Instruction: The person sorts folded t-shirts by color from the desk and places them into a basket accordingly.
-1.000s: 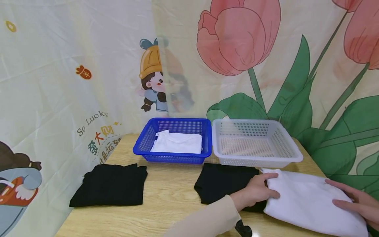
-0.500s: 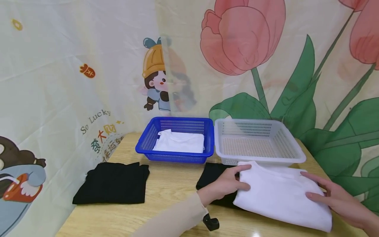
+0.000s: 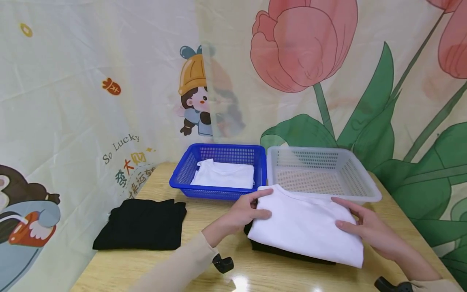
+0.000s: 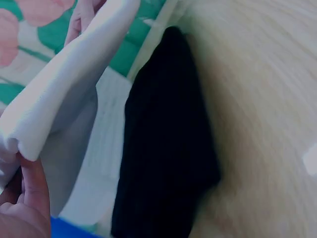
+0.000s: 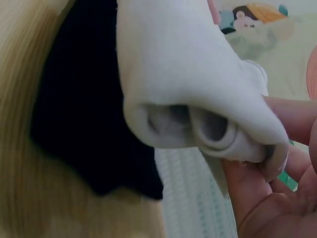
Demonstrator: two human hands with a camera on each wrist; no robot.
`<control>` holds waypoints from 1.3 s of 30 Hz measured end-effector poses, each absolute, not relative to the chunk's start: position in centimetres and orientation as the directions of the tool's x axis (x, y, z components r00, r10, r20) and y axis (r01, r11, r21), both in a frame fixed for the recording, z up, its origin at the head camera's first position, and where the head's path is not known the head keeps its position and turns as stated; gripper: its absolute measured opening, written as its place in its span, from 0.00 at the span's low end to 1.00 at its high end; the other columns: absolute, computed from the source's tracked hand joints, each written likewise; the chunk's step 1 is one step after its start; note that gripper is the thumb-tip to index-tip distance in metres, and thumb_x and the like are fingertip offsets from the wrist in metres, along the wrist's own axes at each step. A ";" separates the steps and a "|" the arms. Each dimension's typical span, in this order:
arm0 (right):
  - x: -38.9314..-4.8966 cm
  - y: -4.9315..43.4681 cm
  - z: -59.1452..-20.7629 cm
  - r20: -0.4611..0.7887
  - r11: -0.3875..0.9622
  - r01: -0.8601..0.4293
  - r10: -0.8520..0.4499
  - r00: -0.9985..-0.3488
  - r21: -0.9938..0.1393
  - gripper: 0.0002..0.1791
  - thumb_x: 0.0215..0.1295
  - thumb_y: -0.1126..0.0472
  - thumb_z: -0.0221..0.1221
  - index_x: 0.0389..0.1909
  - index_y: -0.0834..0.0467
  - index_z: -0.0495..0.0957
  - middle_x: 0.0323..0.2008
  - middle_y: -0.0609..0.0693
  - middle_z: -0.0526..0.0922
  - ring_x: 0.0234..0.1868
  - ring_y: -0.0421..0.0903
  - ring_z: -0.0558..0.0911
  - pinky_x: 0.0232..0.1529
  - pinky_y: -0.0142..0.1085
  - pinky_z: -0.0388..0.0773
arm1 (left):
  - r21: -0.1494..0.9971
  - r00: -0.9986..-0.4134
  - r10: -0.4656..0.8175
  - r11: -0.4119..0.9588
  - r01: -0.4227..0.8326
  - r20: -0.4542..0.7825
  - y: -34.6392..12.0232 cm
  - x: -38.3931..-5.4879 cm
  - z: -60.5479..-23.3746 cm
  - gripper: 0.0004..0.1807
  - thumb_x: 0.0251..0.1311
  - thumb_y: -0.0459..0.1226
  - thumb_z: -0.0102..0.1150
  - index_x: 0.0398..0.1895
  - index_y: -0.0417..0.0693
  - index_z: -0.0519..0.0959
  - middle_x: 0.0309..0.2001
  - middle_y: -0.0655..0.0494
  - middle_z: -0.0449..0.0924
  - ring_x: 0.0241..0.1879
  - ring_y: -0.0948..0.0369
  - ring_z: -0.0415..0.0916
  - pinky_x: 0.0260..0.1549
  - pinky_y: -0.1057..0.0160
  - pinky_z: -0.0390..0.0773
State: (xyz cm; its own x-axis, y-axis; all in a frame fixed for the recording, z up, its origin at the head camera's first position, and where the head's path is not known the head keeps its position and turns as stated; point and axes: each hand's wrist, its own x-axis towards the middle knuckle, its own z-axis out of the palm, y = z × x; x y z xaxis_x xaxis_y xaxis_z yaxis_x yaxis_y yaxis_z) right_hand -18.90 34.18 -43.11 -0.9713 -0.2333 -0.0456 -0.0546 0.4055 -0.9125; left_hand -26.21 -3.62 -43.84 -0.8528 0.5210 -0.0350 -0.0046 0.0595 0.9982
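Note:
Both hands carry a folded white T-shirt [image 3: 306,227], its neckline toward the baskets. My left hand [image 3: 244,211] pinches the left side between thumb and fingers; my right hand [image 3: 368,225] grips the right side the same way. Beneath it a folded black garment [image 3: 277,249] lies on the table, mostly covered in the head view. Both wrist views show the white T-shirt [image 4: 59,84] raised above that black garment [image 5: 94,114]. Rolled fold layers show at the shirt's end beside the right hand [image 5: 267,198].
A blue basket [image 3: 219,194] holding a folded white shirt [image 3: 226,174] stands at the back. Right of it is a white basket [image 3: 368,190] with a bare bottom. Another folded black garment [image 3: 142,225] lies at the left of the wooden table [image 3: 204,215]. A printed cloth hangs behind.
Both hands have carried the white T-shirt leftward and up toward the baskets, from the table's right side to over the black garment. The head view has shifted slightly.

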 end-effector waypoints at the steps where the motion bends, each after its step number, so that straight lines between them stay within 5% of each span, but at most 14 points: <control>1: -19.2 33.5 -42.8 -0.038 0.390 -0.061 -0.241 -0.970 -0.919 0.42 0.77 0.56 0.64 0.84 0.58 0.55 0.81 0.66 0.54 0.57 0.30 0.76 0.46 0.40 0.86 | 0.998 -0.856 0.516 0.058 -0.003 -0.033 -4.3 -26.4 -43.6 0.36 0.63 0.30 0.74 0.74 0.58 0.77 0.53 0.48 0.85 0.48 0.57 0.84 0.48 0.55 0.87; 7: -21.0 29.5 -41.0 -0.027 0.290 -0.063 -0.295 -0.955 -0.955 0.45 0.75 0.58 0.66 0.85 0.55 0.54 0.78 0.65 0.58 0.56 0.50 0.82 0.45 0.46 0.88 | 0.995 -0.875 0.484 0.093 0.031 -0.018 -8.2 -27.5 -42.0 0.37 0.64 0.36 0.75 0.76 0.62 0.74 0.58 0.48 0.84 0.51 0.57 0.83 0.49 0.58 0.86; 15: -24.7 24.8 -38.1 0.058 0.285 -0.141 -0.282 -0.958 -0.948 0.45 0.74 0.55 0.68 0.85 0.49 0.56 0.74 0.64 0.65 0.52 0.56 0.82 0.44 0.44 0.89 | 0.989 -0.920 0.392 0.134 0.062 0.005 -12.9 -29.4 -38.2 0.39 0.64 0.37 0.75 0.78 0.67 0.72 0.66 0.45 0.77 0.57 0.52 0.80 0.51 0.54 0.86; 22: -29.8 20.8 -36.8 0.102 0.343 -0.200 -0.283 -0.954 -0.918 0.45 0.73 0.55 0.68 0.85 0.48 0.57 0.79 0.61 0.61 0.63 0.62 0.76 0.54 0.46 0.86 | 0.963 -0.948 0.317 0.243 0.117 0.035 -16.6 -33.2 -36.7 0.41 0.65 0.40 0.75 0.79 0.74 0.69 0.69 0.47 0.74 0.59 0.49 0.77 0.51 0.54 0.84; 30: -34.9 16.5 -37.0 0.141 0.379 -0.247 -0.287 -0.947 -0.892 0.49 0.66 0.60 0.74 0.84 0.47 0.59 0.81 0.57 0.59 0.71 0.60 0.71 0.65 0.56 0.78 | 0.941 -0.956 0.280 0.293 0.169 0.084 -20.4 -38.3 -37.2 0.44 0.66 0.38 0.74 0.82 0.70 0.65 0.82 0.47 0.58 0.71 0.48 0.67 0.72 0.44 0.67; 39: -39.1 12.7 -38.4 0.145 0.400 -0.251 -0.276 -0.950 -0.881 0.47 0.69 0.63 0.71 0.84 0.52 0.58 0.84 0.59 0.53 0.83 0.59 0.55 0.78 0.56 0.62 | 0.918 -0.979 0.204 0.383 0.099 0.021 -23.7 -42.1 -38.4 0.45 0.68 0.39 0.72 0.83 0.74 0.62 0.87 0.49 0.46 0.83 0.46 0.47 0.80 0.37 0.49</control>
